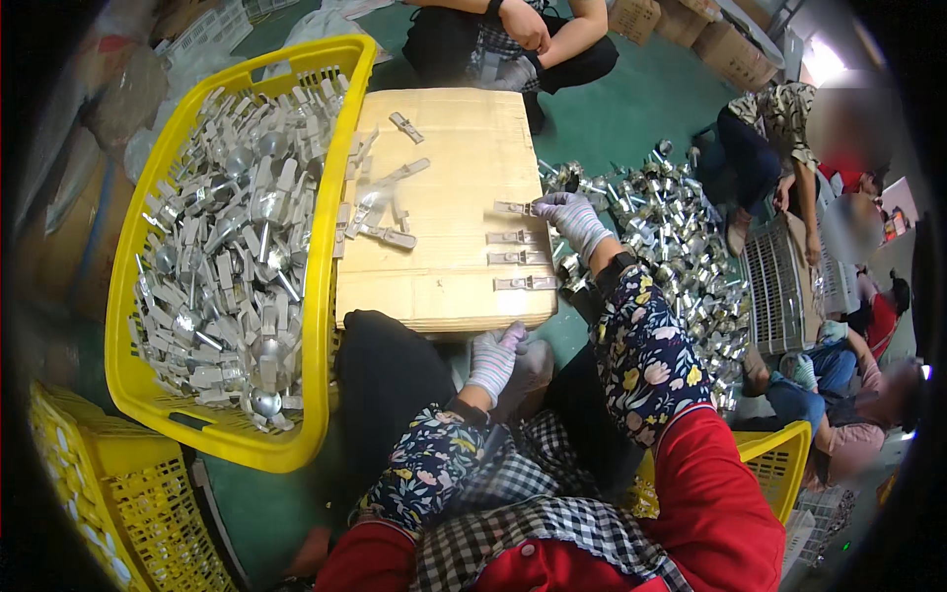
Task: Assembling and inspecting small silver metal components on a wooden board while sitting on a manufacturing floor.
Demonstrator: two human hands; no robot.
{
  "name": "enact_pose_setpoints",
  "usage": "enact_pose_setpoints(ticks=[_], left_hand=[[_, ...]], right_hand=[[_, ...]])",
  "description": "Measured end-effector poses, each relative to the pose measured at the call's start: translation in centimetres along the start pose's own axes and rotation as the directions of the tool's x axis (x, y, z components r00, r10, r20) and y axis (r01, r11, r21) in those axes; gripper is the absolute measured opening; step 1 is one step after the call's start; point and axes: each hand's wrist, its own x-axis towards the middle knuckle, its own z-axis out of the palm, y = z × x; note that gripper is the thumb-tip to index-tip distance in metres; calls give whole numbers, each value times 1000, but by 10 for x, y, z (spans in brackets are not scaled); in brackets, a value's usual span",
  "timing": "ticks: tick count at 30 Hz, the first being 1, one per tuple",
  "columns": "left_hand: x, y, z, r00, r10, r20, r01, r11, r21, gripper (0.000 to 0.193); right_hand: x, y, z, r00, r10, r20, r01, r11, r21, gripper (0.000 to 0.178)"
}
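My right hand [575, 219], in a striped glove, reaches over the right edge of the cardboard-topped work surface [444, 138]. Its thumb and finger pinch the end of a small, flat grey clip-like part [512, 207]. Below that lie three similar grey parts [517, 258], set in a column. My left hand [493, 365], gloved too, is low in front of the near edge, fingers loosely extended and no object visible in it. Loose grey parts [392, 237] and a clear plastic piece [371, 202] are scattered on the left side of the surface.
At the left stands a yellow basket [318, 395], heaped with grey parts and silver domed pieces. Another yellow basket [163, 493] is at lower left. A pile of shiny metal fittings with bolts [681, 247] covers the green floor at right. Other people sit opposite and at right.
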Motion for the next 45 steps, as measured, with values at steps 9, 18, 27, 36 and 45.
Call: enact_pose_setpoints(ticks=[9,18,27,36,45], left_hand=[[-6,11,0,996,-86,32,89,992,-86,28],[-6,8,2,995,-87,58,95,983,-154,29],[-6,9,2,993,-99,61,109,976,-189,28],[-7,9,2,995,-89,43,94,986,-141,25],[-6,11,4,997,-78,13,79,990,-118,31]], right_hand=[[18,15,11,999,-4,34,10,985,-175,18],[31,24,9,998,-28,48,43,939,-340,31],[22,13,10,999,-21,37,34,929,-370,28],[10,-10,13,999,17,-30,-31,810,-586,31],[1,-31,19,995,-16,-94,-65,609,-790,36]])
